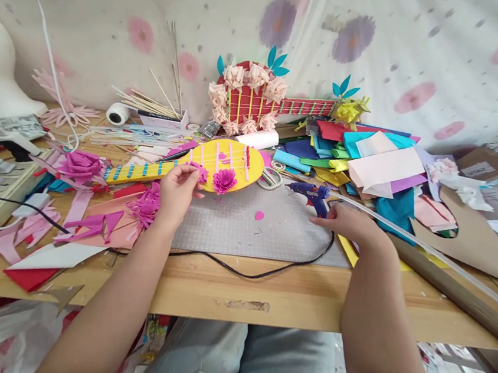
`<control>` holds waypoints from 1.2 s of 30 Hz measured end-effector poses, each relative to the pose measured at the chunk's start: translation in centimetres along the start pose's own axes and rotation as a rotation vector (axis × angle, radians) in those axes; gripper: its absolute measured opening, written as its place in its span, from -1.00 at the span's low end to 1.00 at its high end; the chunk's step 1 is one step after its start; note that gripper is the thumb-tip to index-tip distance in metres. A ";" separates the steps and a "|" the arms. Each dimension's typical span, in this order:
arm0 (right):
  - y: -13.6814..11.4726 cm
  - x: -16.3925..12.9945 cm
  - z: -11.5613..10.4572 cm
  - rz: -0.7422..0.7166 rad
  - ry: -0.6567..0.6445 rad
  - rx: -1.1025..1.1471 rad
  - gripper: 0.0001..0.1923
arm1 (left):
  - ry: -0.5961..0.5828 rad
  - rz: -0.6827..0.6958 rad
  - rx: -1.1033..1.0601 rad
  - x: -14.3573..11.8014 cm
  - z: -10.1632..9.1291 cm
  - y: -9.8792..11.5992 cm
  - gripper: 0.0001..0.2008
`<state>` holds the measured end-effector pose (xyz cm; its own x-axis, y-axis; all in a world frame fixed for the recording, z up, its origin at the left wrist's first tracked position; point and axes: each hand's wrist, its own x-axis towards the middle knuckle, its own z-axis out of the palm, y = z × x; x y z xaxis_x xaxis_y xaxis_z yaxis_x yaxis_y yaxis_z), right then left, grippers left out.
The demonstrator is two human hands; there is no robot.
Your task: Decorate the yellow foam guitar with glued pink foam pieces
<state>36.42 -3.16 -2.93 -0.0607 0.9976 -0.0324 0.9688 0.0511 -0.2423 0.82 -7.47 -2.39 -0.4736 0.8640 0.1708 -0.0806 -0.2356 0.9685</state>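
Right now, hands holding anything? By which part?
Left hand: seemingly a small magenta flower, fingertips at its edge. Right hand: at the handle of the blue glue gun; gripping or just touching, can't tell.

Flowered backdrop (308,44), possibly fabric

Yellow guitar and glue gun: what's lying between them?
Scissors lie between the rounded end of the guitar and the nozzle of the glue gun, as the head view shows.
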 end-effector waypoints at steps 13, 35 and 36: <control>-20.4 0.7 5.4 -0.794 0.432 0.321 -0.28 | 0.135 0.138 0.063 -0.2 -0.8 -1.3 -0.70; -19.4 2.9 7.7 -0.681 0.340 0.673 -0.59 | -0.152 0.101 0.415 -1.9 0.7 -3.4 -0.77; -19.4 2.9 7.7 -0.678 0.340 0.676 -0.59 | -0.155 0.087 0.407 -1.9 0.8 -3.5 -0.76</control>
<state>15.64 -1.57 -5.80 -0.3735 0.7337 0.5676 0.4103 0.6794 -0.6083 2.68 -7.90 -5.96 -0.3239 0.9125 0.2498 0.3200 -0.1429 0.9366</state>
